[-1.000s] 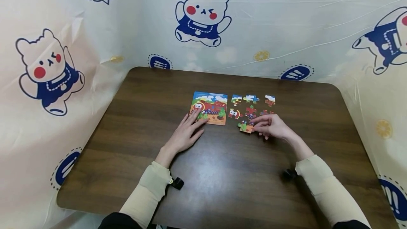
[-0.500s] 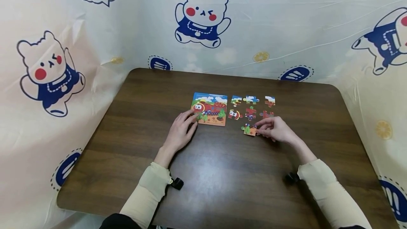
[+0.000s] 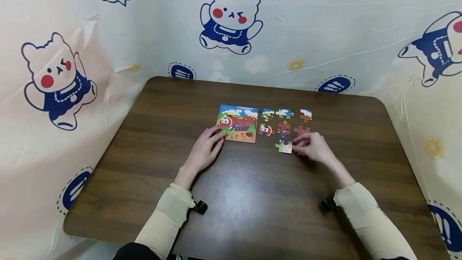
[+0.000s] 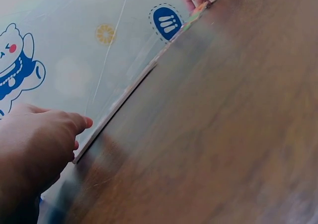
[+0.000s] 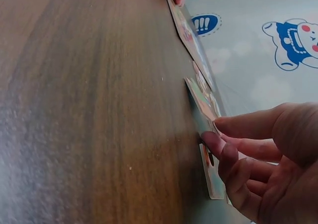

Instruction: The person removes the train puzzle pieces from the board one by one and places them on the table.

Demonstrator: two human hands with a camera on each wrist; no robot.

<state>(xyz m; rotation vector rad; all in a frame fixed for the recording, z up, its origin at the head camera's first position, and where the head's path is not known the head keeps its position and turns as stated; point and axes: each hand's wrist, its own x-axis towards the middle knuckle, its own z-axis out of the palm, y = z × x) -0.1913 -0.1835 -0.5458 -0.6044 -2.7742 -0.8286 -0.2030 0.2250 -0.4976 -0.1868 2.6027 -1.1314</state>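
A square puzzle board [image 3: 240, 122] lies on the table, printed with a red train, cacti and a blue sky. My left hand [image 3: 205, 151] rests at its lower left corner, fingertips on the picture. In the left wrist view that hand [image 4: 42, 144] sits by the board's near edge. My right hand [image 3: 315, 147] pinches a puzzle piece [image 3: 284, 147] by its right side, between thumb and forefinger. The right wrist view has this piece [image 5: 199, 100] tilted, its near edge raised off the table. Another piece [image 5: 211, 177] lies under the right hand's fingers, partly hidden.
Several loose pieces lie in rows right of the board, among them a sky piece [image 3: 285, 113], a white-faced piece [image 3: 266, 130] and a red piece [image 3: 284, 128]. The brown table [image 3: 231, 212] backs onto a sheet [image 3: 162, 23] printed with bears.
My left hand has drawn back from the middle of the board to its lower left corner. The right hand has shifted the pinched piece slightly right, and its face now catches glare.
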